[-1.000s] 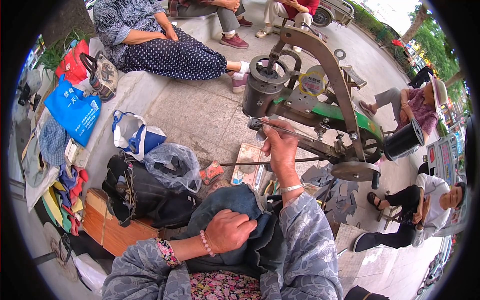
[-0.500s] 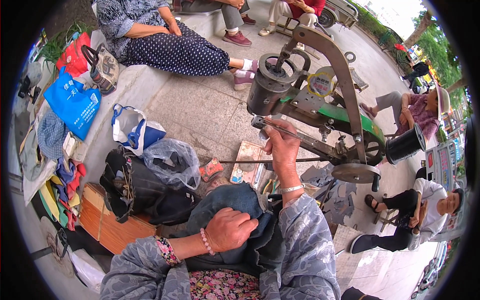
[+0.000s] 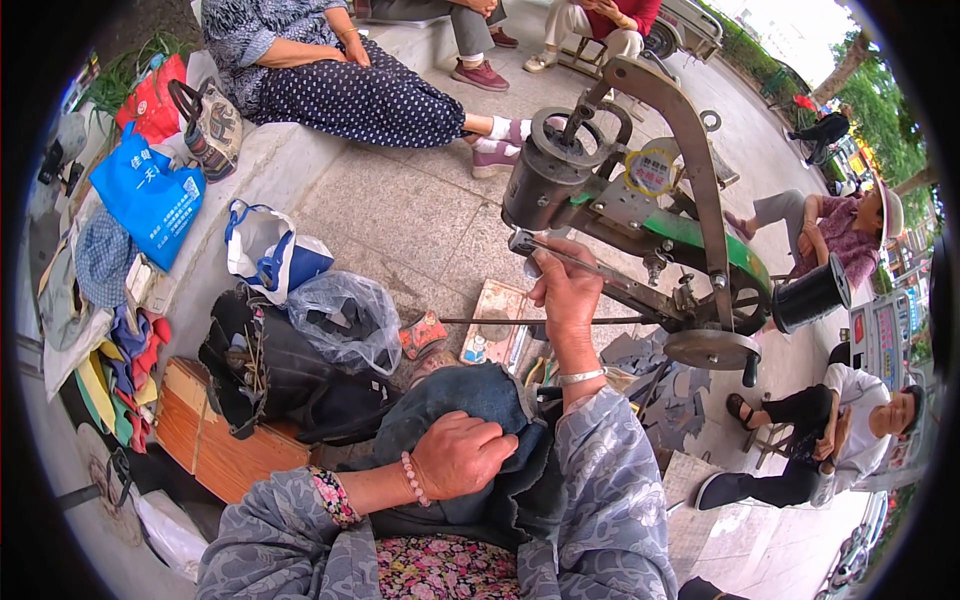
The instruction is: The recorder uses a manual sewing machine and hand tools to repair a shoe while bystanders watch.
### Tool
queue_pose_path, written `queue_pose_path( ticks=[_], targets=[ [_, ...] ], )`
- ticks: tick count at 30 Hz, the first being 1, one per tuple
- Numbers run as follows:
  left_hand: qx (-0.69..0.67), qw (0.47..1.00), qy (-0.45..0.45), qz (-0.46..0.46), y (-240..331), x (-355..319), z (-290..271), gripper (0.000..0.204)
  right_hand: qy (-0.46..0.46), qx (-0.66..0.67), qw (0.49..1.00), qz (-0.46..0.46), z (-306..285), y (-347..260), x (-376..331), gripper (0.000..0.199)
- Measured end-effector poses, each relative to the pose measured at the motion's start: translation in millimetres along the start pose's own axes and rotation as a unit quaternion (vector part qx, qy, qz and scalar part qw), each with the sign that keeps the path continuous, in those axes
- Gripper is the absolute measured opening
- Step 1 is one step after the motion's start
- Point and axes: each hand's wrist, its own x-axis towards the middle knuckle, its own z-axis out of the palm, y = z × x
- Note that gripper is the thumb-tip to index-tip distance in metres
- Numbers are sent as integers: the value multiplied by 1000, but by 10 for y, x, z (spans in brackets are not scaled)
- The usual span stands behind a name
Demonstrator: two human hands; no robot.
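A hand-cranked sewing machine (image 3: pixel 625 205) of dark metal, with a green body, stands in front of me to the right. My right hand (image 3: pixel 568 290) is raised to its narrow lower arm (image 3: pixel 625 284), with closed fingers round the part near the tip. A small shiny piece shows beside my thumb; its kind is unclear. My left hand (image 3: pixel 462 457) lies lower, curled into a fist on the dark blue denim cloth (image 3: pixel 450 405) over my lap. Whatever those fingers hold, if anything, is hidden.
A clear plastic bag (image 3: pixel 345 322), a black open bag (image 3: pixel 235 355) and a wooden board (image 3: pixel 225 435) lie left. Beyond them is a blue-white bag (image 3: pixel 275 255). Grey scraps (image 3: pixel 675 395) lie under the machine's hand wheel (image 3: pixel 712 350). Several people sit around.
The whole view has shifted slightly. Both hands keep nearly the same pose, the right at the machine's arm and the left on the denim.
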Motion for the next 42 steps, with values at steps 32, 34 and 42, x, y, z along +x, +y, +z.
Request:
queue_pose_path(
  ticks=[32,34,42],
  targets=[
    [-2,1000,-5,-10,8,6,16,6,26,-30,998,-58,-3,-115,46,20],
    [-1,1000,-2,-10,9,8,19,6,28,-29,997,-58,-54,-145,27,18],
    [-4,1000,0,-4,-36,-39,25,13,38,-47,997,-45,-102,-151,-82,17]
  ],
)
